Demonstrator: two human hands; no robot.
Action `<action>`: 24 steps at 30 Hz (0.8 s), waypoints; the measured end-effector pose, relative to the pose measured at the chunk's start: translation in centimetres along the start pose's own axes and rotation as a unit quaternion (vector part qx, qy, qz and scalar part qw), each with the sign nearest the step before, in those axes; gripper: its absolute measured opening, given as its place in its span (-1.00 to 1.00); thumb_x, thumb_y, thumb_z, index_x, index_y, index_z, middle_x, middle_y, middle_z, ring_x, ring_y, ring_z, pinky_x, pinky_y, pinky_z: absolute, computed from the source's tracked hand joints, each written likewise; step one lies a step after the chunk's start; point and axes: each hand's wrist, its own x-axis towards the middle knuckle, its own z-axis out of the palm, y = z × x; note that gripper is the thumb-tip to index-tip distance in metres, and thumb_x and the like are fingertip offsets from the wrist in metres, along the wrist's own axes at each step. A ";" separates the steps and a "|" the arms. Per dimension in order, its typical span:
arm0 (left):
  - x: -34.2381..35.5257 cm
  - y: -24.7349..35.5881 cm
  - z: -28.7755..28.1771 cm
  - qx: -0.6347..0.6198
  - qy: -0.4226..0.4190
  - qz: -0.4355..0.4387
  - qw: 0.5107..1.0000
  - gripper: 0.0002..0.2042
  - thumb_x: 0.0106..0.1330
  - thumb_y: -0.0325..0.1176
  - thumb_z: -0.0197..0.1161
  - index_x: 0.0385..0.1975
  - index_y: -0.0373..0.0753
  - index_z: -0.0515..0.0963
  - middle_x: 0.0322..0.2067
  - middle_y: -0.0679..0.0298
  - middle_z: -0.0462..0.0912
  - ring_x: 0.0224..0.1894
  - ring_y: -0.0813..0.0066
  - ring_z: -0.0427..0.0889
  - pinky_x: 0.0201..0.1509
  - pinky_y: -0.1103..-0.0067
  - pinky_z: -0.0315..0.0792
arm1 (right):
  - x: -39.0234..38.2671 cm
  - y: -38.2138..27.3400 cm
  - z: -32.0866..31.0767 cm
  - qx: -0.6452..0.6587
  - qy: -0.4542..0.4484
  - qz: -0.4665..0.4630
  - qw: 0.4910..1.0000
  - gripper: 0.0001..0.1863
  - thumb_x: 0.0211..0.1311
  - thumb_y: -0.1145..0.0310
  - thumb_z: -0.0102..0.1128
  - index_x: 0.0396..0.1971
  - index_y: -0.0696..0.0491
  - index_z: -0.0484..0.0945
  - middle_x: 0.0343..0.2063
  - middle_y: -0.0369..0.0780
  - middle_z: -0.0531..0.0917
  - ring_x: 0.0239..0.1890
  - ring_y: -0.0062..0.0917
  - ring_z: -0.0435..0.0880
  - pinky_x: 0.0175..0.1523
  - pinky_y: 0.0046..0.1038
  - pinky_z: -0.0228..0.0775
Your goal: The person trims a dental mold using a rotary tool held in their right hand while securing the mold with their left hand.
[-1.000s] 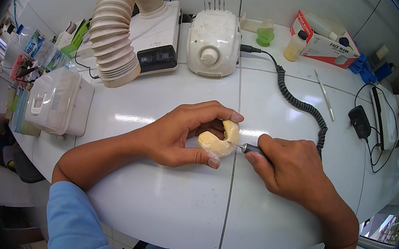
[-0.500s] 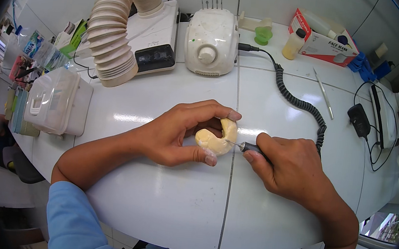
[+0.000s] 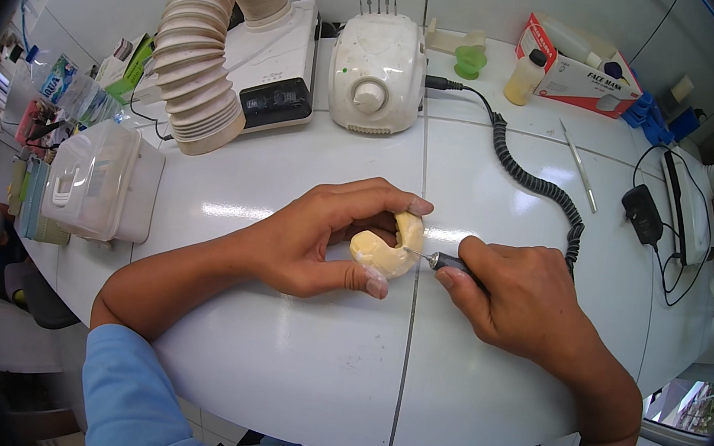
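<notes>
Your left hand [image 3: 321, 237] is bent like a big letter C, with the thumb and a finger around a yellow curved piece [image 3: 391, 261]. The finger is at the piece's far end and the thumb is at its near side. The piece is bent like a horseshoe, and its gap faces your left palm and away from you. So your left hand is the nearer one, because it touches the piece.

Your right hand [image 3: 527, 302] is closed around a dark pen-shaped tool [image 3: 450, 264]. The piece is just to the left of this hand. The tool lies sideways, and its thin metal tip [image 3: 423, 256] points left at the round outside of the piece. The tip looks like it touches, but it is too small to be sure.

Beyond your right hand, a curly black cord [image 3: 539, 187] lies on the counter [image 3: 316, 367].
</notes>
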 end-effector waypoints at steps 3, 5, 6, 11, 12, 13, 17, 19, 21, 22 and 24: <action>0.0 0.0 -0.1 0.008 -0.003 0.007 1.000 -0.15 0.26 -0.31 0.65 0.57 -0.34 0.40 0.25 0.09 0.56 0.31 0.24 0.67 0.51 0.31 0.56 | 0.0 -0.1 -0.1 0.000 0.001 0.002 1.000 -0.53 0.64 -0.06 0.21 -0.35 0.05 0.63 -0.56 -0.17 0.75 -0.56 -0.14 0.74 -0.44 -0.11 0.51; 0.0 -0.1 -0.1 0.015 -0.002 0.010 1.000 -0.14 0.26 -0.29 0.65 0.57 -0.33 0.41 0.24 0.09 0.56 0.31 0.24 0.67 0.50 0.30 0.56 | 0.0 -0.1 -0.2 0.002 -0.002 0.002 1.000 -0.53 0.64 -0.06 0.21 -0.35 0.05 0.63 -0.56 -0.17 0.75 -0.56 -0.14 0.74 -0.44 -0.10 0.51; 0.0 -0.1 -0.1 0.015 -0.002 0.010 1.000 -0.14 0.26 -0.29 0.65 0.57 -0.33 0.41 0.24 0.09 0.56 0.31 0.24 0.67 0.50 0.30 0.56 | 0.0 0.0 -0.2 0.003 -0.003 0.001 1.000 -0.53 0.64 -0.05 0.21 -0.35 0.05 0.63 -0.56 -0.17 0.75 -0.56 -0.14 0.74 -0.44 -0.10 0.52; 0.1 0.1 -0.1 0.020 -0.002 0.002 1.000 -0.13 0.25 -0.26 0.66 0.57 -0.32 0.42 0.23 0.09 0.56 0.31 0.23 0.67 0.50 0.30 0.57 | 0.1 -0.1 -0.2 0.009 0.004 0.016 1.000 -0.54 0.64 -0.05 0.21 -0.35 0.05 0.63 -0.56 -0.16 0.75 -0.56 -0.14 0.74 -0.42 -0.10 0.53; 0.1 0.1 -0.1 0.020 -0.002 0.001 1.000 -0.13 0.25 -0.26 0.66 0.57 -0.32 0.42 0.23 0.09 0.56 0.31 0.23 0.67 0.50 0.30 0.57 | 0.1 -0.1 -0.4 0.009 -0.008 0.007 1.000 -0.54 0.64 -0.05 0.21 -0.35 0.05 0.63 -0.57 -0.16 0.75 -0.56 -0.13 0.74 -0.42 -0.10 0.53; 0.0 0.0 -0.1 0.023 -0.003 0.002 1.000 -0.13 0.25 -0.26 0.66 0.57 -0.32 0.41 0.23 0.09 0.56 0.31 0.24 0.67 0.50 0.30 0.57 | 0.1 0.0 -0.5 0.009 -0.021 -0.001 1.000 -0.54 0.64 -0.05 0.21 -0.35 0.05 0.63 -0.57 -0.16 0.75 -0.56 -0.12 0.74 -0.42 -0.10 0.53; 0.1 0.0 -0.1 0.027 -0.003 0.006 1.000 -0.13 0.26 -0.26 0.66 0.57 -0.32 0.41 0.24 0.09 0.56 0.31 0.25 0.67 0.51 0.31 0.57 | 0.0 -0.1 -0.1 0.011 0.009 0.011 1.000 -0.53 0.64 -0.05 0.21 -0.36 0.06 0.62 -0.57 -0.16 0.75 -0.56 -0.12 0.74 -0.42 -0.09 0.53; 0.0 -0.1 -0.1 0.020 -0.002 0.006 1.000 -0.13 0.26 -0.26 0.66 0.57 -0.32 0.40 0.25 0.09 0.56 0.32 0.25 0.67 0.51 0.30 0.56 | 0.1 0.0 -0.4 0.007 -0.014 0.002 1.000 -0.53 0.63 -0.04 0.21 -0.37 0.06 0.62 -0.57 -0.16 0.74 -0.56 -0.11 0.74 -0.41 -0.08 0.53; 0.0 -0.1 -0.1 0.013 -0.003 0.006 1.000 -0.13 0.27 -0.25 0.66 0.57 -0.31 0.40 0.26 0.08 0.56 0.32 0.25 0.66 0.52 0.30 0.56 | 0.1 0.0 -0.4 0.010 -0.017 0.002 1.000 -0.53 0.63 -0.04 0.22 -0.38 0.06 0.62 -0.57 -0.16 0.74 -0.56 -0.11 0.74 -0.42 -0.08 0.52; 0.0 0.0 -0.2 0.019 -0.005 0.004 1.000 -0.13 0.27 -0.25 0.67 0.57 -0.32 0.40 0.26 0.08 0.55 0.33 0.24 0.66 0.53 0.30 0.56 | 0.1 0.0 -0.5 0.012 -0.019 0.003 1.000 -0.53 0.63 -0.04 0.22 -0.38 0.06 0.62 -0.58 -0.16 0.74 -0.56 -0.11 0.74 -0.42 -0.08 0.52; 0.1 0.1 -0.2 0.025 -0.007 0.002 1.000 -0.13 0.27 -0.26 0.67 0.57 -0.32 0.40 0.27 0.08 0.55 0.34 0.24 0.66 0.53 0.29 0.55 | 0.1 -0.1 -0.1 0.013 -0.004 0.008 1.000 -0.53 0.62 -0.05 0.22 -0.38 0.06 0.62 -0.57 -0.16 0.74 -0.56 -0.11 0.73 -0.42 -0.08 0.52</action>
